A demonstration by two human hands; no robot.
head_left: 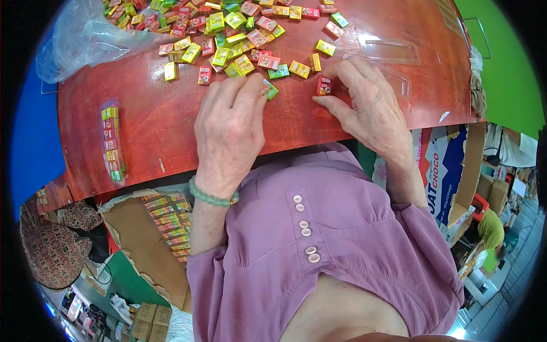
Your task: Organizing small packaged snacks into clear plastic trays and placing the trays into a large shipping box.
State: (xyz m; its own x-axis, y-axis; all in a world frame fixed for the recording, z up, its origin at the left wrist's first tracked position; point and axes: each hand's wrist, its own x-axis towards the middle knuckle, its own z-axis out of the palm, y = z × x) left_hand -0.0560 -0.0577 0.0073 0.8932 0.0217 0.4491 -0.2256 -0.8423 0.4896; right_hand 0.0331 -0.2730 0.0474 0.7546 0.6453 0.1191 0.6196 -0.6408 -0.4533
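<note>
Between the thumb and fingertips of my right hand (pixel 367 105) is a small red box (pixel 324 86), pinched just above the red tabletop. My left hand (pixel 231 125), with a green bead bracelet (pixel 212 197) at its wrist, is closed over the table. A small green box (pixel 271 90) sticks out from its fingertips; the thumb is mostly hidden. Just beyond both hands lie loose little boxes in yellow, red, pink and green, among them a yellow box (pixel 299 69) and a blue-green box (pixel 279 72). They thicken into a pile (pixel 228 34) toward the far edge.
A filled clear strip pack (pixel 112 143) lies at the table's left. Clear plastic trays (pixel 393 52) rest right of the pile. A crumpled clear bag (pixel 94 37) sits far left. Below the table edge, a cardboard box (pixel 137 233) holds filled packs; another carton (pixel 464 171) stands right.
</note>
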